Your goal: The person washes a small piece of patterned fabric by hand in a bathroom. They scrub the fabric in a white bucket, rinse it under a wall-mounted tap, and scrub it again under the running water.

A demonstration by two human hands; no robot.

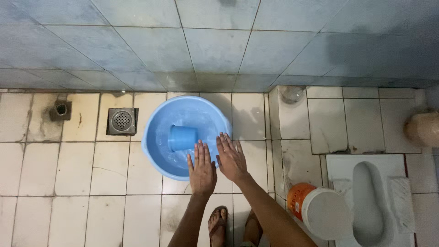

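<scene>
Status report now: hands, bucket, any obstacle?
Left hand and right hand open, flat, over bucket near rim. Mug lies in the water. Nothing between hands and bucket.

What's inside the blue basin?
The blue basin holds shallow water and a blue cup on its side. Left hand and right hand cover the near rim; anything beneath them is hidden.

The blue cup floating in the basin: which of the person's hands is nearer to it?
Left. The left hand hovers just below-right of the blue cup, over the basin rim; the right hand is farther right, beyond the left.
</scene>
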